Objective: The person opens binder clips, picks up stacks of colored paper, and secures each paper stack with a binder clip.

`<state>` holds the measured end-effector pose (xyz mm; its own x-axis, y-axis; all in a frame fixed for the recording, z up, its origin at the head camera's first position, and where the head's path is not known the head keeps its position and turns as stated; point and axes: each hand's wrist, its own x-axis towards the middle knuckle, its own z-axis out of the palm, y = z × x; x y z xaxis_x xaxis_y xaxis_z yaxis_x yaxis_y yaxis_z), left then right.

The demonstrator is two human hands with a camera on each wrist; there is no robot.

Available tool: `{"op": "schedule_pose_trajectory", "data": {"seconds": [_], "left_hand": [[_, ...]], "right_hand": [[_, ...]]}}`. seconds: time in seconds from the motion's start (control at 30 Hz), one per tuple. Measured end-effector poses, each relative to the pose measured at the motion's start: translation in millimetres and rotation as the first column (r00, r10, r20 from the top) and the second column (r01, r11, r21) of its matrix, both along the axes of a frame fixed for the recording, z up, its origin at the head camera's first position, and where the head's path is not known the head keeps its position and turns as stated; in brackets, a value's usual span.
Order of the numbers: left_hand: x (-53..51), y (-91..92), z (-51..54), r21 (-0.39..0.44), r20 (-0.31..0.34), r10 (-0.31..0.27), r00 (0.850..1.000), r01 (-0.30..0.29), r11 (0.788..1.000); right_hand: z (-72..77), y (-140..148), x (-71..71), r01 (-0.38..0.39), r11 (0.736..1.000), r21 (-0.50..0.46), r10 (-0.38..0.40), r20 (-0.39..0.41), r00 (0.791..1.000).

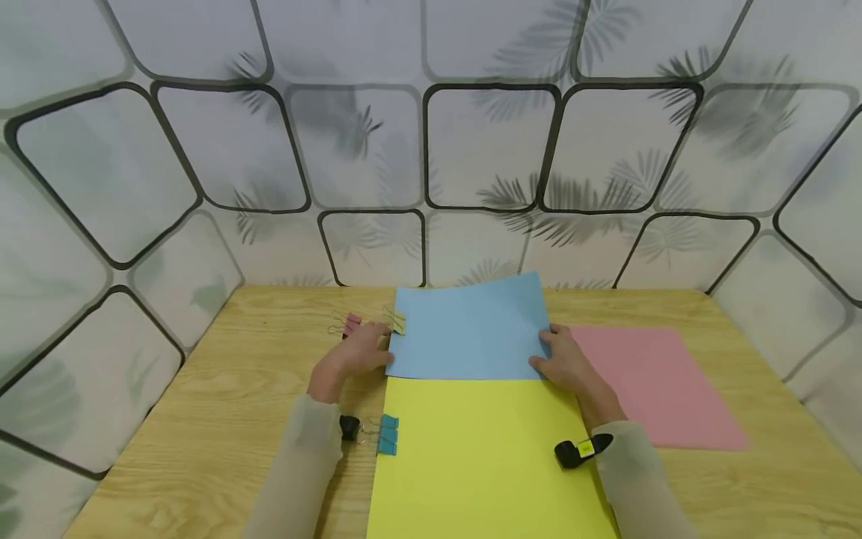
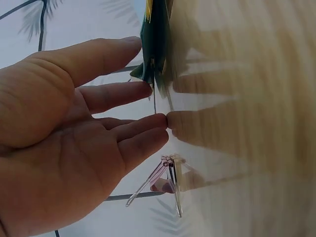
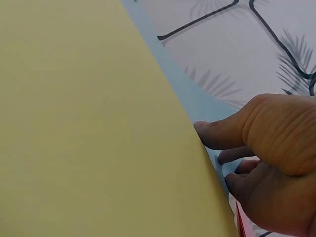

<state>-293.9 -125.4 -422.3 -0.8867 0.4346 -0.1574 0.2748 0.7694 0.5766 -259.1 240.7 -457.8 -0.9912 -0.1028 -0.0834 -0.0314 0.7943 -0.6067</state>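
A light blue sheet of paper [image 1: 471, 329] lies at the far end of a yellow sheet [image 1: 485, 457]; its far edge bows upward. My left hand [image 1: 360, 350] touches the blue sheet's left edge, next to a yellow binder clip [image 1: 399, 323]. In the left wrist view the thumb and fingers [image 2: 106, 98] are extended, their tips against the paper's edge and the wood. My right hand [image 1: 566, 359] rests at the blue sheet's right edge. In the right wrist view its thumb [image 3: 222, 133] touches the paper edge, with the other fingertips partly hidden beside it.
A pink binder clip [image 1: 352, 323] stands beyond my left hand. Teal binder clips [image 1: 387, 434] sit at the yellow sheet's left edge. A pink sheet [image 1: 660, 389] lies to the right on the wooden table [image 1: 182, 442]. Patterned wall covering [image 1: 491, 150] rises behind the table.
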Motion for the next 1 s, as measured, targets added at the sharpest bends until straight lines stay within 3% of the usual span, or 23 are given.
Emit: {"op": "schedule_pose_trajectory", "data": {"seconds": [0.3,0.67,1.0], "left_hand": [[5.0,4.1,-2.1,-0.083,-0.061,-0.022,0.998,0.017,0.996],[9.0,2.5,-5.1,-0.122,-0.054,-0.023,0.998,0.016,0.992],[8.4,3.1,-1.1,-0.131,-0.042,-0.02,0.999,0.014,0.991]], "right_hand": [[-1.3,0.5,-0.8,-0.003,1.0,-0.016,0.003,0.0,1.0],[-2.5,-0.4,1.1,-0.012,1.0,-0.024,0.012,0.007,1.0],[-3.2,3.3,0.6,-0.003,0.999,-0.04,0.004,0.033,0.999]]}}
